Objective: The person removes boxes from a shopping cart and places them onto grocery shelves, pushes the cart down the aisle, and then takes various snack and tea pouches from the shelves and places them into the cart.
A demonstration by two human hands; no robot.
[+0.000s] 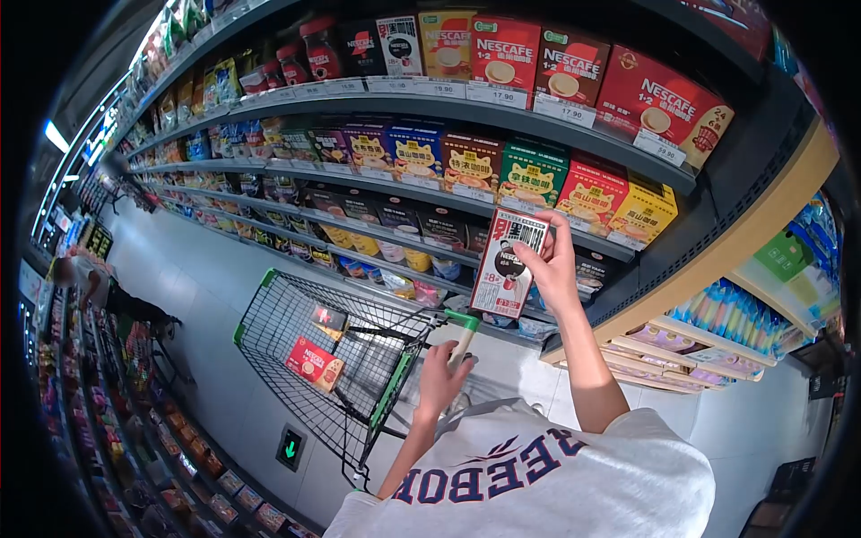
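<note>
My right hand (554, 260) grips a white and brown Nescafé coffee box (504, 291) upright, thumb across its front, in front of the lower shelves. Lower down, my left hand (439, 375) curls at the pale handle (466, 336) of a shopping cart (269, 345); part of its grip is hidden. Inside the wire cart lie a red Nescafé box (314, 363) and a smaller dark box (328, 320).
Shelves of Nescafé boxes (504, 54) and cat-printed coffee boxes (534, 175) curve along the far side. Packaged goods fill another shelf (753, 314) at right. A person (94, 282) stands at left, near more shelving. A green-arrow floor sign (290, 446) lies beside the cart.
</note>
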